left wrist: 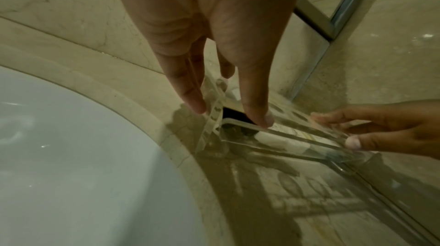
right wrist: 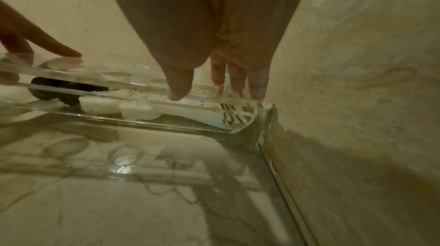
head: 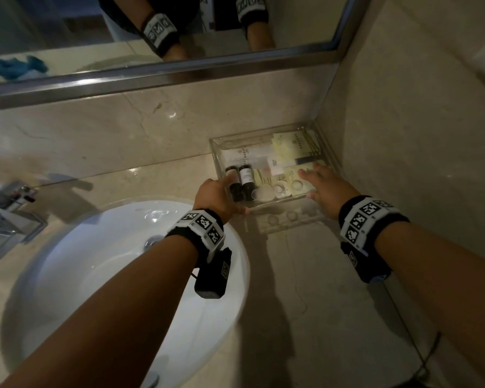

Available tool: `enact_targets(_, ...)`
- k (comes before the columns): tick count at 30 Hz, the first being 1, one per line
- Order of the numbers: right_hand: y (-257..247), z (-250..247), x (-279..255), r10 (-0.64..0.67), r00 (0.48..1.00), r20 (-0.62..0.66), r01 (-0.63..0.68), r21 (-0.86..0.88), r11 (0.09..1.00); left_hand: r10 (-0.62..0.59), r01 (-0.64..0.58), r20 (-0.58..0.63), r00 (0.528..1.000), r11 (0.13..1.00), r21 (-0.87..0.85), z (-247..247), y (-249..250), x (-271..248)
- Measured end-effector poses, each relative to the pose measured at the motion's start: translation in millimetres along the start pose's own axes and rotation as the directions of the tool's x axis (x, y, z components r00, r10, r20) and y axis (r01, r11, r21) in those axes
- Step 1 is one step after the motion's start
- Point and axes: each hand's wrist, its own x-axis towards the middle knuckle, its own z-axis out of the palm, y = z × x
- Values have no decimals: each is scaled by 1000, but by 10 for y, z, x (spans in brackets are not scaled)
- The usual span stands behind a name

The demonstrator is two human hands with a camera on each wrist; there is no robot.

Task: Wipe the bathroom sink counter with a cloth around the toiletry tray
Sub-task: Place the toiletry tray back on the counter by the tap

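A clear acrylic toiletry tray (head: 261, 135) sits in the counter's back right corner, holding two dark bottles (head: 245, 177), round soaps and pale sachets (head: 289, 147). My left hand (head: 224, 193) pinches its front left corner, thumb on the front rim (left wrist: 297, 135) and fingers (left wrist: 192, 103) along the left wall. My right hand (head: 317, 183) grips the front right, thumb on the front wall (right wrist: 142, 97) and fingers over the rim. A shadow lies under the tray's front edge, which looks slightly raised. A blue cloth (head: 14, 67) shows only as a reflection in the mirror.
The white sink basin (head: 123, 247) lies left of the tray, with a chrome faucet (head: 9, 214) at its far left. The marble counter (head: 305, 289) runs toward me between the basin and the right side wall (head: 417, 135). A framed mirror (head: 151, 37) hangs above the backsplash.
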Motion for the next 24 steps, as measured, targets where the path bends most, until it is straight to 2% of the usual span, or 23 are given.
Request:
enact_targets(9, -35, 42, -11, 27, 1000, 0, -27, 1, 1000, -16, 14, -37, 999, 998, -63, 77, -23, -128)
enact_targets(14, -288, 65, -176, 106, 992, -68, -112, -89, 990, 21, -20, -44, 999, 999, 30, 61, -142, -415)
enact_targets(24, -1138, 82, -671, -50, 994, 99, 57, -63, 996, -58, 66, -64, 996, 989, 132, -355, -662, -1179)
